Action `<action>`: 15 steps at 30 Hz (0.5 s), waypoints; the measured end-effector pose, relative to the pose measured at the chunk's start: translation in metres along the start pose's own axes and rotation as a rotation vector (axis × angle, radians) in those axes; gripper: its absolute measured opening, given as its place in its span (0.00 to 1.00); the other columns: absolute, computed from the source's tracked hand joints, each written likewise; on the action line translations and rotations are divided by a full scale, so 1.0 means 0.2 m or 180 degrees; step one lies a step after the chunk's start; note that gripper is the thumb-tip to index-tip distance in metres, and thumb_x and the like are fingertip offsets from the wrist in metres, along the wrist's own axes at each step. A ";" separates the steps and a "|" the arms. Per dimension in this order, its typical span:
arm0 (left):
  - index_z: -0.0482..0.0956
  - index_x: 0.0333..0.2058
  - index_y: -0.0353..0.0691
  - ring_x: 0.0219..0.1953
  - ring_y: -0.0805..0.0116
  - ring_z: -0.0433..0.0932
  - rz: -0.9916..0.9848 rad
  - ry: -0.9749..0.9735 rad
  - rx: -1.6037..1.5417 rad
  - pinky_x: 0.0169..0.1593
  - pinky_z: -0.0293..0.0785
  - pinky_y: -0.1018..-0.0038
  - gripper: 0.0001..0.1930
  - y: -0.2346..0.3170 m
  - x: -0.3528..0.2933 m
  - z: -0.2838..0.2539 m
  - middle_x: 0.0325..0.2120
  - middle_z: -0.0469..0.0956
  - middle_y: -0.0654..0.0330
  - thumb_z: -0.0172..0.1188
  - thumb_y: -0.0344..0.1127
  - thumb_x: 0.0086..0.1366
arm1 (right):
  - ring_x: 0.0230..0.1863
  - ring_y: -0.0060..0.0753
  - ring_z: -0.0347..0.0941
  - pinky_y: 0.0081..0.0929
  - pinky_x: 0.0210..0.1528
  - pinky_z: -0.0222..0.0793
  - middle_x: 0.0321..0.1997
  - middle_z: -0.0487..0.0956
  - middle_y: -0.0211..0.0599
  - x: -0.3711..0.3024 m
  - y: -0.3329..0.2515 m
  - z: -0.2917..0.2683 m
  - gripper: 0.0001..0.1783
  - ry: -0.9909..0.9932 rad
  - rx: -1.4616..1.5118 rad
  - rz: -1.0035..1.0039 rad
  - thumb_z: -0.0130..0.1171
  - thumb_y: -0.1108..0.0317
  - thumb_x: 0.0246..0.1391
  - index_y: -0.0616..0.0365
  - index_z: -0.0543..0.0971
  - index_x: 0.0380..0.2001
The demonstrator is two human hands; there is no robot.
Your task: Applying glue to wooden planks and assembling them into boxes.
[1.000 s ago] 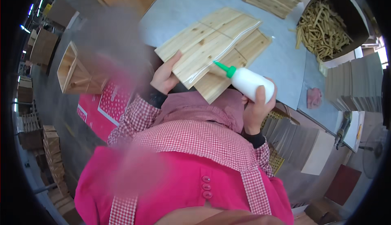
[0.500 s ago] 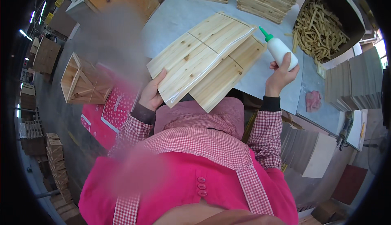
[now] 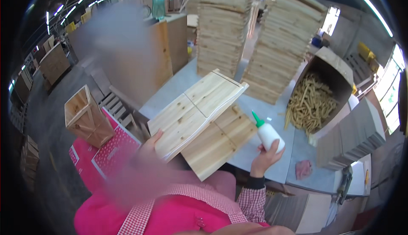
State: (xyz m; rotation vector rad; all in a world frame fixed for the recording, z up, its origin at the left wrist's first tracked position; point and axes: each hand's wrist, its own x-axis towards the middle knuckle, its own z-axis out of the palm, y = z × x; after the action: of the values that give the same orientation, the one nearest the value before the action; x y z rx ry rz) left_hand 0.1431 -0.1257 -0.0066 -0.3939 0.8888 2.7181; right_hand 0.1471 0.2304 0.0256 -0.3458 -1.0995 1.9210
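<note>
My left hand [image 3: 151, 145] grips the near left corner of a pale wooden panel [image 3: 187, 111], thumb on top; a smear over the view hides part of this hand. A white line of glue runs along the panel's right edge, and a groove crosses its face. Partly beneath it lies a second wooden panel [image 3: 221, 139], also grooved. My right hand [image 3: 264, 159] is wrapped round a white squeeze bottle [image 3: 271, 136] with a green nozzle. The bottle is tilted, nozzle up and leftward, apart from the glued panel.
Tall stacks of wooden panels [image 3: 221, 31] [image 3: 282, 43] stand at the back of the table [image 3: 170, 92]. A box of wooden strips [image 3: 312, 103] is at right, beside grey boards [image 3: 350, 135] and a pink cloth [image 3: 303, 169]. A wooden crate [image 3: 88, 118] stands at left.
The view has tilted up, bringing more of the stacks and ceiling lights into sight. Both hands keep their hold on panel and bottle, and the glue line looks the same.
</note>
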 end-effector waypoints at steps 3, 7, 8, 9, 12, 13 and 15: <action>0.57 0.62 0.33 0.58 0.55 0.69 0.0185 -0.0044 0.0191 0.62 0.65 0.62 0.28 0.12 0.00 0.17 0.58 0.67 0.48 0.53 0.38 0.68 | 0.18 0.24 0.67 0.18 0.16 0.59 0.29 0.74 0.38 -0.01 -0.06 -0.03 0.21 0.0139 0.0052 -0.0071 0.53 0.51 0.59 0.59 0.66 0.41; 0.57 0.62 0.33 0.57 0.56 0.71 0.0772 -0.1144 0.0482 0.61 0.68 0.62 0.29 0.34 -0.02 0.72 0.58 0.67 0.48 0.55 0.40 0.67 | 0.20 0.27 0.67 0.22 0.19 0.60 0.33 0.73 0.40 -0.01 -0.06 -0.09 0.22 0.0128 0.0097 0.0005 0.52 0.51 0.59 0.58 0.64 0.45; 0.57 0.62 0.34 0.57 0.56 0.71 0.0899 -0.1320 0.0570 0.60 0.68 0.62 0.29 0.40 0.05 0.86 0.58 0.67 0.48 0.55 0.40 0.67 | 0.20 0.27 0.67 0.22 0.19 0.60 0.33 0.73 0.40 -0.01 -0.05 -0.09 0.22 0.0149 0.0107 -0.0002 0.52 0.51 0.59 0.58 0.64 0.45; 0.57 0.62 0.34 0.57 0.57 0.71 0.1087 -0.1461 0.0684 0.60 0.68 0.62 0.29 0.46 0.14 1.03 0.58 0.67 0.48 0.55 0.40 0.67 | 0.19 0.26 0.67 0.20 0.18 0.60 0.32 0.73 0.40 -0.02 -0.05 -0.10 0.22 0.0206 0.0143 -0.0011 0.52 0.51 0.59 0.59 0.65 0.44; 0.57 0.61 0.35 0.57 0.57 0.70 0.1697 -0.2143 0.0772 0.60 0.69 0.62 0.27 0.43 0.25 1.84 0.57 0.67 0.49 0.56 0.34 0.66 | 0.17 0.24 0.66 0.17 0.16 0.59 0.29 0.74 0.38 -0.05 -0.04 -0.12 0.22 0.0362 0.0182 -0.0037 0.53 0.51 0.59 0.59 0.66 0.42; 0.58 0.60 0.35 0.57 0.57 0.70 0.1669 -0.2676 0.0753 0.62 0.67 0.64 0.26 0.39 0.33 2.07 0.57 0.67 0.50 0.55 0.33 0.67 | 0.18 0.24 0.66 0.18 0.17 0.59 0.30 0.74 0.38 -0.07 -0.04 -0.14 0.22 0.0357 0.0136 0.0027 0.53 0.51 0.59 0.59 0.66 0.42; 0.74 0.48 0.37 0.44 0.56 0.79 0.0380 -0.2934 0.0451 0.47 0.77 0.63 0.14 0.31 0.46 2.55 0.41 0.80 0.48 0.49 0.34 0.67 | 0.20 0.24 0.67 0.19 0.18 0.60 0.30 0.73 0.38 -0.08 -0.03 -0.18 0.21 0.0321 0.0024 0.0155 0.53 0.51 0.59 0.59 0.66 0.42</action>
State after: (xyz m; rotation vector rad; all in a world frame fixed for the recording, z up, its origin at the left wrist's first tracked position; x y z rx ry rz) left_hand -0.0522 0.1488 0.3914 0.8933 0.8013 2.4520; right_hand 0.1811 0.2395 0.0073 -0.4640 -1.0258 1.9284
